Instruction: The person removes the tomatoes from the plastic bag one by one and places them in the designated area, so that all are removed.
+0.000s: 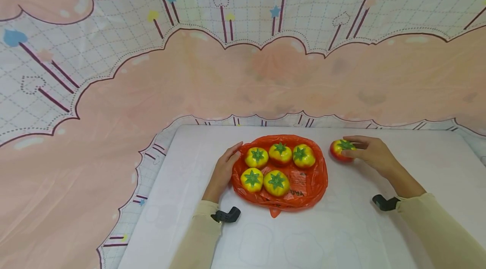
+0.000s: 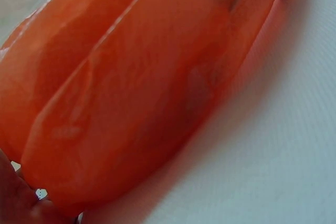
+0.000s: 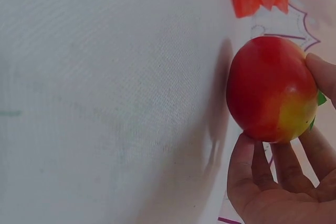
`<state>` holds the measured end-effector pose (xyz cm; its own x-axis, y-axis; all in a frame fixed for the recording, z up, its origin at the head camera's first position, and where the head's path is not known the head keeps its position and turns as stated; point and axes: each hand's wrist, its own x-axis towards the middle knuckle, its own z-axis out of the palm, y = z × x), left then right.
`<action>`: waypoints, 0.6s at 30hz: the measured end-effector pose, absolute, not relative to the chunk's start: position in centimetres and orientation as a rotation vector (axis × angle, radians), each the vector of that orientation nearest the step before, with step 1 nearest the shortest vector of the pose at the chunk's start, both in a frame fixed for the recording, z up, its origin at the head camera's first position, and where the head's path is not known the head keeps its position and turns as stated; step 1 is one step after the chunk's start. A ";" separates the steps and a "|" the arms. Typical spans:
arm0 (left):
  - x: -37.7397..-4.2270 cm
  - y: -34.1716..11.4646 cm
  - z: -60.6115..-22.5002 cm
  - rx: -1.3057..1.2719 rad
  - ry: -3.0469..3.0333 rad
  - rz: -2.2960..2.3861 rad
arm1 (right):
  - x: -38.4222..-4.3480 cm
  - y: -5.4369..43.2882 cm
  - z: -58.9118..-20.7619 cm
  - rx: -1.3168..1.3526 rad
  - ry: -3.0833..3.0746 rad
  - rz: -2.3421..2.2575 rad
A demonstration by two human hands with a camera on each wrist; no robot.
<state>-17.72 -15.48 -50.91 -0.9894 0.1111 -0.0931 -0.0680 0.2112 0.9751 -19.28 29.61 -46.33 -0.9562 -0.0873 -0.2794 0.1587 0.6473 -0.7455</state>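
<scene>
My right hand (image 1: 373,155) grips a red and yellow toy tomato (image 3: 268,90) with a green star-shaped top, thumb and fingers around its sides. In the right wrist view a narrow shadow lies beside the fruit, which is at or just above the white surface. To the left, a red plastic bag (image 1: 303,201) lies spread with its mouth up. Several similar tomatoes (image 1: 276,183) sit inside it, green tops upward. My left hand (image 1: 221,172) holds the bag's left rim; in the left wrist view only a bit of that hand shows beside the red plastic (image 2: 136,108).
A white tabletop (image 1: 265,239) lies under the bag and both hands. Behind and to the left hangs a pink and white patterned cloth (image 1: 228,79). Black wrist devices (image 1: 385,203) are worn at both sleeve cuffs.
</scene>
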 end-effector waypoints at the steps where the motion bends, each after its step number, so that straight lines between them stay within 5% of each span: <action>1: -17.7 -15.5 -50.9 0.041 2.330 1.888 | -19.3 29.6 -46.3 0.057 2.577 -1.210; 18: -17.7 -15.5 -51.0 0.042 2.327 1.891 | -19.3 29.6 -46.5 0.065 2.559 -1.252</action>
<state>-17.72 -15.48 -50.95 -0.9894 0.1113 -0.0932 -0.0684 0.2086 0.9756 -19.34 29.60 -46.55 -0.9566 -0.0866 -0.2783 0.1666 0.6209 -0.7659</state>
